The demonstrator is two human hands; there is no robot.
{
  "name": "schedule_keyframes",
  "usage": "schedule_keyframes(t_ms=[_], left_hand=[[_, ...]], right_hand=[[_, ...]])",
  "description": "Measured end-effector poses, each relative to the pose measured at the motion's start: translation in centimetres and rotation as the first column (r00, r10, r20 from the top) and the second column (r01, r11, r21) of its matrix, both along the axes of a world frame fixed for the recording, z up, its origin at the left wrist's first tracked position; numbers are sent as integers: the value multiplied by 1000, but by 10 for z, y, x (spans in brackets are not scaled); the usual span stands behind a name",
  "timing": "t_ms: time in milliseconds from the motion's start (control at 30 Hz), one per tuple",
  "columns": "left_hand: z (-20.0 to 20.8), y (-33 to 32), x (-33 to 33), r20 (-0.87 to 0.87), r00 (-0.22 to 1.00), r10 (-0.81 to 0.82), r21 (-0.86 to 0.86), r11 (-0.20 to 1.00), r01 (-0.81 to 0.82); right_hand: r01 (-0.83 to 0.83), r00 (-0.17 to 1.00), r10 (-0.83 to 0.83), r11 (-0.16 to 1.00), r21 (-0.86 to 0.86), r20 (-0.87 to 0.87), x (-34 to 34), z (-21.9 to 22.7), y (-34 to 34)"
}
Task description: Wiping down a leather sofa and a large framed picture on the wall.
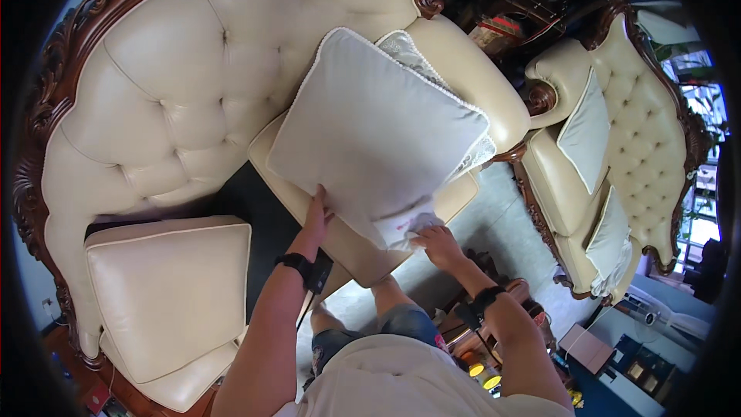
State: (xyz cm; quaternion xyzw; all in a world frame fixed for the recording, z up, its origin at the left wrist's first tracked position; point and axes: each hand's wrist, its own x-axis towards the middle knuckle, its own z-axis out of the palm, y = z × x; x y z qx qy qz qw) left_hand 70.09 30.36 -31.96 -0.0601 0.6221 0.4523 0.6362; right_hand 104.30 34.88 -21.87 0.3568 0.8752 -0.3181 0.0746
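A square pale grey-cream cushion [378,135] is held up over the right end of a tufted cream leather sofa [177,85] with dark carved wood trim. The cushion is edged all round with white beaded piping; its face is plain and slightly creased, and one corner is turned toward the top of the view. A second cushion with a lace-patterned face [409,52] is seen just behind it, mostly hidden. The lower left edge of the plain cushion is gripped by the left hand [316,212], fingers closed flat against the fabric, thumb side not clearly seen. The lower corner is pinched by the right hand [437,241], fingers curled shut around bunched white fabric with a small red mark. Black bands are worn on both wrists. Under the cushion a loose cream seat cushion [355,251] is seen lifted askew, and another seat cushion [166,293] is lying to the left. A matching armchair [641,131] with two pale cushions is placed to the right, well apart.
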Motion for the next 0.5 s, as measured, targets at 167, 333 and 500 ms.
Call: schedule_keyframes(t_ms=[167, 333, 500], left_hand=[[4, 28, -28, 223, 955, 198, 288, 922, -258], [60, 31, -29, 208, 955, 210, 240, 936, -258], [162, -6, -57, -4, 921, 389, 329, 871, -366]], right_hand=[[281, 959, -281, 951, -126, 17, 39, 3, 21], [688, 628, -777, 586, -429, -55, 63, -18, 35], [621, 478, -843, 524, -584, -247, 5, 62, 96]])
